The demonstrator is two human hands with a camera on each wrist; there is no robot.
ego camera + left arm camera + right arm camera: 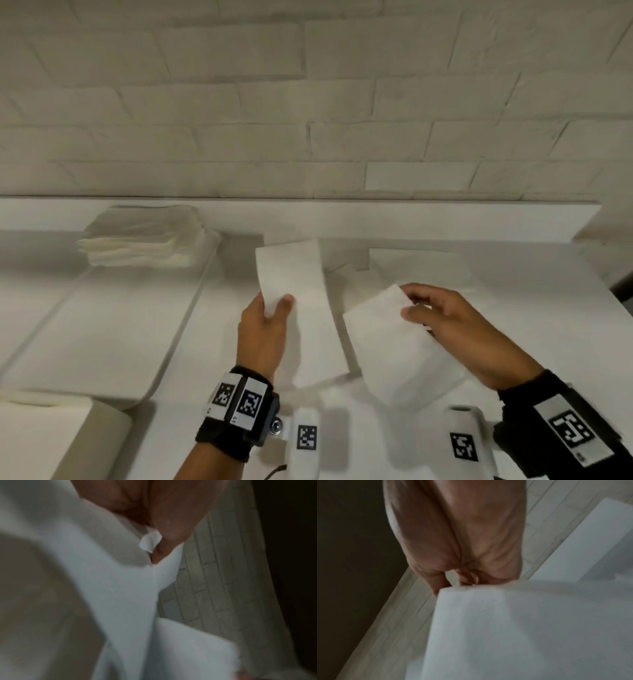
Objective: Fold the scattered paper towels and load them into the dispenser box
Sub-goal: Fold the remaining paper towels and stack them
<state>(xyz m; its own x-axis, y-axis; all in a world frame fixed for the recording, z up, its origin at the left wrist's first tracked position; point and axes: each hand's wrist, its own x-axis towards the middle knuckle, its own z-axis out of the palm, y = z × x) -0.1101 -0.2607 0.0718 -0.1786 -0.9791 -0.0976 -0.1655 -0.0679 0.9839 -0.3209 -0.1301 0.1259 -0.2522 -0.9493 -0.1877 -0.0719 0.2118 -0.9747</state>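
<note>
My left hand (275,306) pinches the near edge of a long white paper towel panel (298,274) that stands up over the table. In the left wrist view the left hand (157,545) nips a corner of this towel (128,588). My right hand (409,301) grips the top edge of a second white towel panel (397,346), which hangs down toward the table. The right wrist view shows the right hand (462,582) curled on that towel (505,628). I cannot tell whether the two panels are one sheet. A stack of folded towels (144,240) lies at the back left.
The stack sits at the far end of a white tray (102,342). More flat sheets (418,267) lie at the back right. A white box-like object (51,438) is at the near left corner. Two white marker blocks (306,442) stand near the front edge. A brick wall (308,102) rises behind.
</note>
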